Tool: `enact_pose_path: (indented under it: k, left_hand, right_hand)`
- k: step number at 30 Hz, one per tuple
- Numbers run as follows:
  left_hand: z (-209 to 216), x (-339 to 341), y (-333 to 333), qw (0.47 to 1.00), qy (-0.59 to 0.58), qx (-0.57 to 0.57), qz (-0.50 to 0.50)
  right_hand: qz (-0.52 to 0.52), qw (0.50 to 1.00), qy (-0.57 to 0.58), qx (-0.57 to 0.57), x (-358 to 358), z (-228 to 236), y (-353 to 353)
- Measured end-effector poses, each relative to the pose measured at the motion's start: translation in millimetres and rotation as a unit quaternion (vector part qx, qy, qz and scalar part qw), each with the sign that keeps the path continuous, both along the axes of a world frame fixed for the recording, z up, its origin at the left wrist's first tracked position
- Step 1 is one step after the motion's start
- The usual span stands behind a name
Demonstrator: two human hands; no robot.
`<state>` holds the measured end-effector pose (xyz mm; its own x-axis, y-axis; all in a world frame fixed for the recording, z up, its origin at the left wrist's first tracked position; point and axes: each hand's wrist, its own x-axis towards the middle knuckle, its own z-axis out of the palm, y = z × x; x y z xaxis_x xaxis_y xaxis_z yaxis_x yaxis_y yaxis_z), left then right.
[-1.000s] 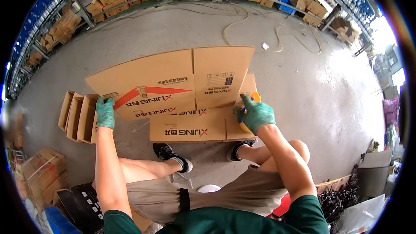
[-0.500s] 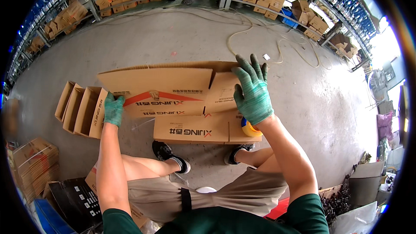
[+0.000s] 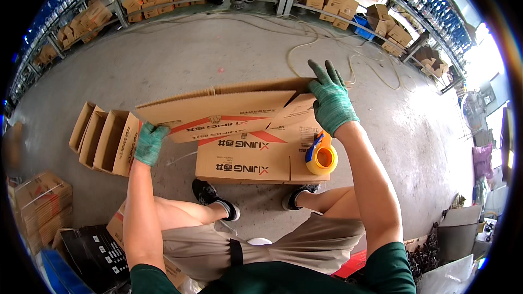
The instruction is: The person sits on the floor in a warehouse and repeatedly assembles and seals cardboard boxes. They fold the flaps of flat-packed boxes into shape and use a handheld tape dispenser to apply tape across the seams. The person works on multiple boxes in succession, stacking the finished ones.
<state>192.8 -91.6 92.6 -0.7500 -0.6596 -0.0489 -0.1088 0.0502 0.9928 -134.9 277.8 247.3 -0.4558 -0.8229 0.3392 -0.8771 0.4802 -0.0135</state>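
A partly opened cardboard box [image 3: 218, 110], brown with red and black print, is tilted above a stack of flat cardboard boxes [image 3: 245, 170]. My left hand [image 3: 151, 142], in a green glove, is closed around its left edge. At the right end my right hand [image 3: 333, 98], gloved the same way, lies against the box with fingers stretched out and apart over the top edge. Just below that hand, a yellow tape dispenser [image 3: 321, 158] with a blue part rests on the stack. The box hides the stack's far side.
Several open boxes [image 3: 109, 139] stand on the floor at the left. Flat bundled cardboard [image 3: 43, 207] and a black box [image 3: 95, 253] lie at the lower left. A pale hose [image 3: 291, 57] snakes over the floor ahead. Racks with cartons [image 3: 338, 2] line the back.
The box has tipped and shifted slightly right, showing more of the stack and the tape dispenser. Both hands have moved right, the left also slightly down.
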Motion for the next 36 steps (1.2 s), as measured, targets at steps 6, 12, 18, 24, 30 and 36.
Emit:
enact_pose_path:
  k: [6,12,18,24,30,36]
  left_hand:
    - [2.6,0.8,3.7,0.998,-0.009,-0.069,0.008]
    - [20.7,-6.3,30.6,0.994,0.036,-0.046,-0.088]
    - [42.2,-27.8,67.2,0.983,0.089,-0.132,-0.095]
    - [59.4,-33.9,61.0,0.96,0.171,-0.213,-0.069]
    - [81.6,-58.2,79.3,0.983,0.065,-0.168,0.026]
    - [61.3,-74.4,59.8,0.96,-0.073,-0.261,0.064]
  right_hand:
    - [-0.043,0.997,0.065,-0.005,11.2,4.6,-14.4]
    - [0.175,0.982,-0.032,-0.068,16.9,59.5,-8.3]
    - [0.252,0.961,-0.053,0.105,5.0,0.1,-19.1]
    - [0.216,0.96,-0.159,-0.081,11.8,-53.5,-6.5]
    - [0.171,0.735,-0.608,-0.246,-7.5,-49.7,0.6]
    - [-0.09,0.833,-0.351,-0.417,-30.4,-31.3,-29.6]
